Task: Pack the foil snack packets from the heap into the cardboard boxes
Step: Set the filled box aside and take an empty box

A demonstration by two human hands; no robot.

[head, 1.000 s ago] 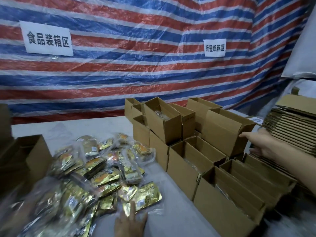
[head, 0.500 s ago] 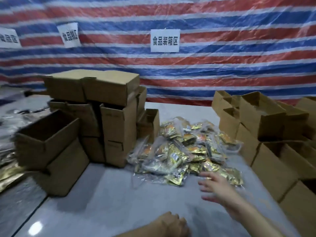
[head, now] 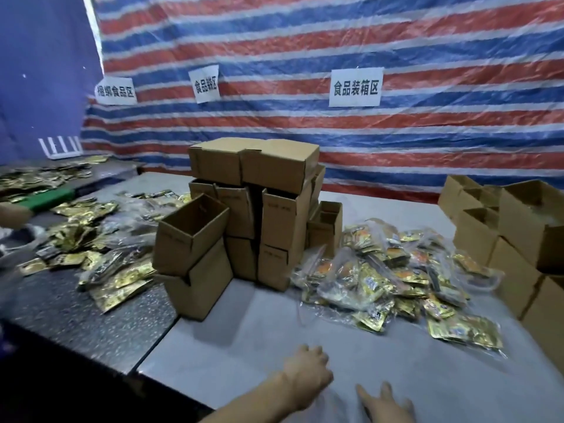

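The right hand (head: 384, 403) has drawn back from the heap of packets (head: 393, 276), now well apart at its one o'clock, and its fingers are spread straight. The left hand (head: 306, 374) beside it is curled and empty; stacked boxes (head: 259, 209) stand at eleven o'clock.

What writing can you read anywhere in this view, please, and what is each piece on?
"食品装箱区": right paper sign on the striped tarp.
"食品…区": middle paper sign, third character blurred.
"…食品区": left paper sign, opening characters unclear.
Print on the foil packets and cardboard boxes: too blurred to read.
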